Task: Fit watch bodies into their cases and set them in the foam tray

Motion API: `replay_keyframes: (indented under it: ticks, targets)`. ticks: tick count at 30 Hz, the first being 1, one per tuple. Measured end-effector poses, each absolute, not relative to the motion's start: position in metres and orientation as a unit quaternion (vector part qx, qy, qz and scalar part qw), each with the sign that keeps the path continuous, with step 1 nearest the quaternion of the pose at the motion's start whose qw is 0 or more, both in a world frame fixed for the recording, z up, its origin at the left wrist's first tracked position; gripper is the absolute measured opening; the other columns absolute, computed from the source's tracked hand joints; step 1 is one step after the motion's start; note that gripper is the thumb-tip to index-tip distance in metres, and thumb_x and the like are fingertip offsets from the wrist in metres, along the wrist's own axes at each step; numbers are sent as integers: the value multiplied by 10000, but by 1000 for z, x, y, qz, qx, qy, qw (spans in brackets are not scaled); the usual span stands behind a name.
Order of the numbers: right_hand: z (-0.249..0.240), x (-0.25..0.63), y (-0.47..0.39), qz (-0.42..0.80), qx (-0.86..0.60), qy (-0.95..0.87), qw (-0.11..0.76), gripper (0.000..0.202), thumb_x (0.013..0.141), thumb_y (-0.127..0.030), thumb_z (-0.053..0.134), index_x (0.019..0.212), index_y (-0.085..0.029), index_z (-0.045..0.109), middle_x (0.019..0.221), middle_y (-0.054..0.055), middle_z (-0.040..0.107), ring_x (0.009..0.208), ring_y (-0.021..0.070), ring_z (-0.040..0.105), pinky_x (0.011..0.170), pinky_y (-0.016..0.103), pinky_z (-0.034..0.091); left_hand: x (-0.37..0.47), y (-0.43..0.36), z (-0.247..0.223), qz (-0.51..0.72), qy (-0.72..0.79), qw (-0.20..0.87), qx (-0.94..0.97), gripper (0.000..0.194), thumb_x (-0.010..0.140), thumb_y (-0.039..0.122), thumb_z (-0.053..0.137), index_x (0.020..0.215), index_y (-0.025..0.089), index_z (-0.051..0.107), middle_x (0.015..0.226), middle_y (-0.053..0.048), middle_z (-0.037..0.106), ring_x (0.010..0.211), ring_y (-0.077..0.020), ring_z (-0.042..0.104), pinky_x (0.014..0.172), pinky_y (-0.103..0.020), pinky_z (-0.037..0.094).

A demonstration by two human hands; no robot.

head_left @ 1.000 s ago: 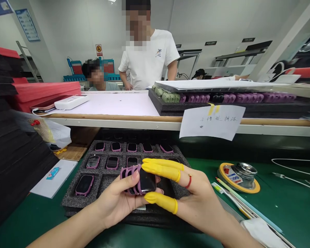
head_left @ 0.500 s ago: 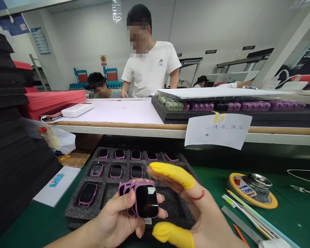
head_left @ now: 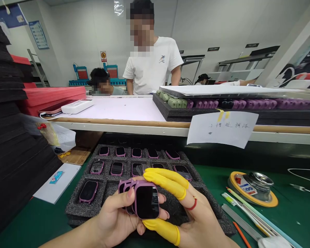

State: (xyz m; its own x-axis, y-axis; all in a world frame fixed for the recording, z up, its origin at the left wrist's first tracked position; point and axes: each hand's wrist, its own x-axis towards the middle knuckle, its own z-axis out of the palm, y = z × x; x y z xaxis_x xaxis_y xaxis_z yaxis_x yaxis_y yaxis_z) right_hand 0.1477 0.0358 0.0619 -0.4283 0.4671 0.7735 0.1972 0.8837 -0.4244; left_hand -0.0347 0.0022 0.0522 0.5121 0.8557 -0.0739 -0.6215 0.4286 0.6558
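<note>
Several purple-framed watch cases with black screens are fanned in my left hand, its thumb over them and its fingers behind. My right hand wears yellow finger covers and a red band on one finger. Its covered fingertips touch the top and bottom edges of the front watch case, thumb below and fingers above. Behind and below both hands lies a dark foam tray, with purple watch cases in its back rows and one at the front left. The hands hide part of the tray.
Black foam sheets are stacked at the left. A shelf crosses above the tray, with a paper note hanging from it. At right lie a round dispenser, brushes and a metal ruler. A person stands opposite.
My right hand has moved left, and its yellow-covered fingers have closed in from apart to the edges of the front watch case. My left hand still holds the stack.
</note>
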Motion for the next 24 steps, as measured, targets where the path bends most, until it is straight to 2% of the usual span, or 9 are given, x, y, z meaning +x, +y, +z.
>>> replay_keyframes:
  ticks: [3,6,8,10,12,16,21,24]
  targets:
    - [64,147,34,162,-207,-829,494,645,789,-281,827,1365,-274,538,1303,95,674,1181,258,673,1026,341,563,-33,3,51,462,168,821,290,419,758,454,814,1058,162,784,916,-96,777,772,-162,744,480,-110,433]
    - [64,150,33,268,-214,-786,515,712,791,-247,818,1424,-295,496,1337,91,665,1196,274,669,994,361,592,-33,5,48,480,136,819,283,338,820,388,775,1107,209,758,1013,-91,784,887,-199,761,474,-110,425]
    - [63,155,32,310,-213,-744,553,580,836,-178,768,1361,-325,569,1259,57,715,1125,257,710,937,349,629,-33,6,47,487,125,817,283,315,846,364,753,1122,211,745,1035,-95,781,910,-211,761,475,-116,420]
    - [63,164,31,300,-208,-730,578,404,871,-116,709,1204,-343,690,1128,25,768,1007,239,755,867,334,661,-34,7,46,487,124,816,285,312,853,360,745,1124,204,738,1036,-103,776,913,-217,758,474,-122,407]
    - [64,171,30,287,-209,-743,567,326,889,-109,678,1106,-341,752,1073,26,785,936,244,772,795,326,682,-34,6,46,482,128,818,287,323,847,369,750,1124,205,732,1014,-110,772,881,-207,754,478,-126,401]
    - [68,177,29,286,-205,-766,538,372,931,-127,608,1216,-340,717,1137,62,770,877,256,783,698,332,696,-33,4,47,489,148,814,276,349,804,372,792,1102,199,736,929,-95,771,761,-170,732,464,-129,406]
    - [71,178,18,229,-207,-798,518,413,857,-155,699,1207,-375,715,1089,19,779,912,270,774,827,362,670,-32,3,48,494,177,814,250,364,743,362,844,1056,194,763,844,-63,762,567,-101,658,439,-124,431]
    - [75,180,9,206,-233,-819,481,415,894,-169,647,1255,-369,690,1127,5,768,935,254,766,856,324,653,-32,4,50,495,177,812,252,354,742,366,844,1037,188,765,862,-81,769,639,-133,693,457,-131,460]
